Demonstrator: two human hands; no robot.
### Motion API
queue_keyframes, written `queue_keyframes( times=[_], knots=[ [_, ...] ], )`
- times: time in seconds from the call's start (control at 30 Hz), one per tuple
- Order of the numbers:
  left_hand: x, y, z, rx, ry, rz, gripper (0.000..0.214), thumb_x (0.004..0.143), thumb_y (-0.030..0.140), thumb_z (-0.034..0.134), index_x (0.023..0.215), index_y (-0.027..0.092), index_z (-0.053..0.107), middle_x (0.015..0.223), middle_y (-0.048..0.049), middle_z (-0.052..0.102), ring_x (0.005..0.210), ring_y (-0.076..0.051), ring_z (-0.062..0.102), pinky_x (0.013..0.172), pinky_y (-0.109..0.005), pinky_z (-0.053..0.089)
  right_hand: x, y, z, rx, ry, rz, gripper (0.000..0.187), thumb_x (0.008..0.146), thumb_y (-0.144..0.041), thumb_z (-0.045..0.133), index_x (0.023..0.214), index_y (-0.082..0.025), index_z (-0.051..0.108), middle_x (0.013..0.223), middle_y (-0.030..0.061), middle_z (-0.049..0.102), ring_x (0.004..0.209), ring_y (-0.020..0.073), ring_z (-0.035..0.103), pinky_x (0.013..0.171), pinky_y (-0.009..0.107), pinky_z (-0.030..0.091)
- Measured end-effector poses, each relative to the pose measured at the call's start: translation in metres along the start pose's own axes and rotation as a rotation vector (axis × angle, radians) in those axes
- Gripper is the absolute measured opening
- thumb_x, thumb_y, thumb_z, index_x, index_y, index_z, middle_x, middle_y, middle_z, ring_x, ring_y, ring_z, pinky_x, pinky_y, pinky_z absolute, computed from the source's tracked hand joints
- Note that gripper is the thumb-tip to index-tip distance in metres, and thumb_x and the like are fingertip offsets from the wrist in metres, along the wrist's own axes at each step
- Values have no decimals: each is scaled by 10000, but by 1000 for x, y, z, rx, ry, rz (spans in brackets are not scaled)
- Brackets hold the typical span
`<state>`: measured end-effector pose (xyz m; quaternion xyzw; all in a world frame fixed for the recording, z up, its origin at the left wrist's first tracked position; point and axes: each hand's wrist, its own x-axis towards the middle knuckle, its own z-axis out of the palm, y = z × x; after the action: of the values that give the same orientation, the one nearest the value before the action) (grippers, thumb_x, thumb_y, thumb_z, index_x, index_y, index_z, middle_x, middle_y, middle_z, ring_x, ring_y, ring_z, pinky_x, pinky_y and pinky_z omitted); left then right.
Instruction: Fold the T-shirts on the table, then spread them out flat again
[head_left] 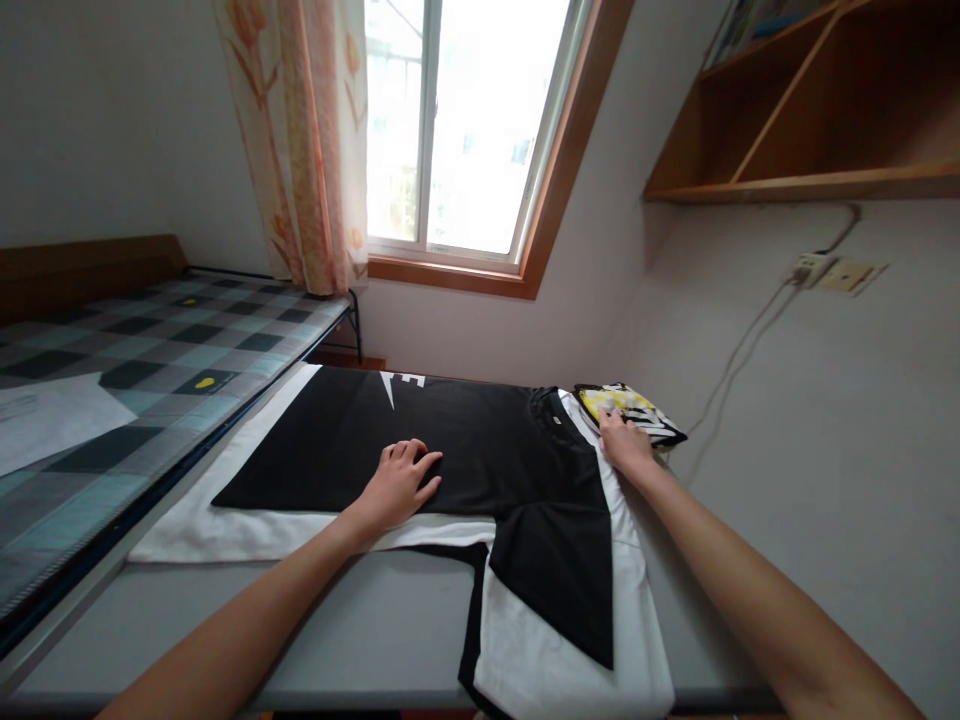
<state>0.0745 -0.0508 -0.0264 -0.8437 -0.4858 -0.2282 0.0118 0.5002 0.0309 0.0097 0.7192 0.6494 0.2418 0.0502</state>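
Observation:
A black and white T-shirt (450,440) lies spread over the grey table, its collar to the right and its hem to the left. One sleeve (570,590) hangs toward the table's front edge. My left hand (401,485) rests palm down on the shirt's black front, fingers apart. My right hand (624,440) is at the white shoulder edge beside the collar, fingers slightly bent, against a folded cloth (652,420) patterned in yellow, white and black. Its fingertips partly overlap that cloth; I see nothing gripped in them.
The grey table (360,630) meets a bed with a checked mattress (247,330) on the left, where a paper sheet (60,415) lies. Ahead are a window (480,130) and a curtain (315,150). A wooden shelf (810,185) and a socket with cables (814,270) are on the right wall.

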Motion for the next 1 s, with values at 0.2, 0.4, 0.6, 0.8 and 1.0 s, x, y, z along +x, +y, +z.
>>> queue_keyframes(
  times=[0.2,0.4,0.6,0.8,1.0],
  knots=[
    [0,1,-1,12,-5,-10,382,919,388,505,1267,251,583,1173,-94,529,1102,-262,473,989,-453,360,-10,-17,0,171,159,107,504,877,-224,434,1353,-78,515,1371,197,532,1227,322,489,975,437,407],
    [0,0,-2,9,-18,-8,384,922,394,503,1270,254,582,1168,-92,535,1099,-261,480,991,-460,363,-17,-44,-18,342,318,41,446,931,-296,367,1277,-138,601,1344,147,565,1265,300,453,1067,467,314],
    [2,-5,-4,-44,-11,8,374,915,412,515,1252,270,595,1163,-80,555,1094,-246,514,990,-444,380,-24,-88,-25,569,270,-67,516,958,-416,360,1359,-136,525,1394,154,519,1308,284,427,1076,446,326],
    [5,-17,-4,6,-31,-114,428,926,440,479,1297,252,580,1343,-120,527,1275,-292,454,1077,-505,312,-39,-120,-16,595,-45,-110,542,955,-468,365,1401,-188,494,1490,146,414,1381,305,348,1107,497,271],
    [9,-36,-7,77,-154,-232,542,930,541,416,1413,299,460,1514,-102,391,1425,-329,271,1121,-598,173,-40,-115,-14,579,-84,-134,529,963,-456,349,1417,-217,479,1520,117,375,1403,284,316,1120,473,253]
  ],
)
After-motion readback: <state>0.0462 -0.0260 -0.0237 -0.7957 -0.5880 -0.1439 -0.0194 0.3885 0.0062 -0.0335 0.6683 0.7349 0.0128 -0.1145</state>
